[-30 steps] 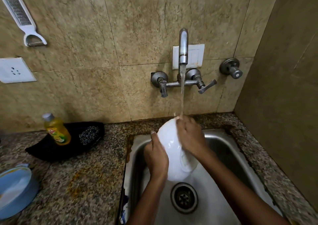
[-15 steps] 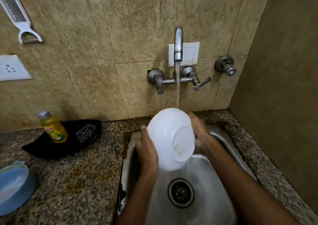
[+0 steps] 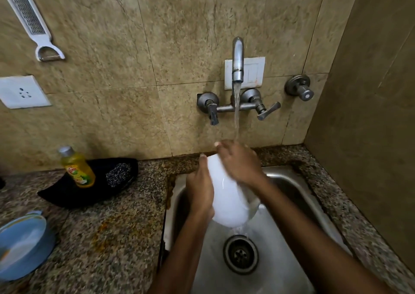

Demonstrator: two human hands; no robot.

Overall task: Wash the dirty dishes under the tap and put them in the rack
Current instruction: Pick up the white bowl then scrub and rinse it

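At frame centre, the left hand [image 3: 199,195] grips the wet, slippery bowl [image 3: 226,195] by its rim; the right hand [image 3: 240,161] rubs it, fingers spread flat.

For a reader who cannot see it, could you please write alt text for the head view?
Both hands rinse a white bowl under the running tap above a steel sink: left hand grips it, right hand rubs it.

Tiled kitchen corner with a speckled granite surface [image 3: 116,233]

Beige marbled wall tiles [image 3: 125,64] catch a glare up top; a plain brown side wall [image 3: 368,114] closes the right. A white socket plate [image 3: 22,91] and a white switch plate [image 3: 253,72] are set in the tiles, and a white grater [image 3: 29,19] hangs upper left.
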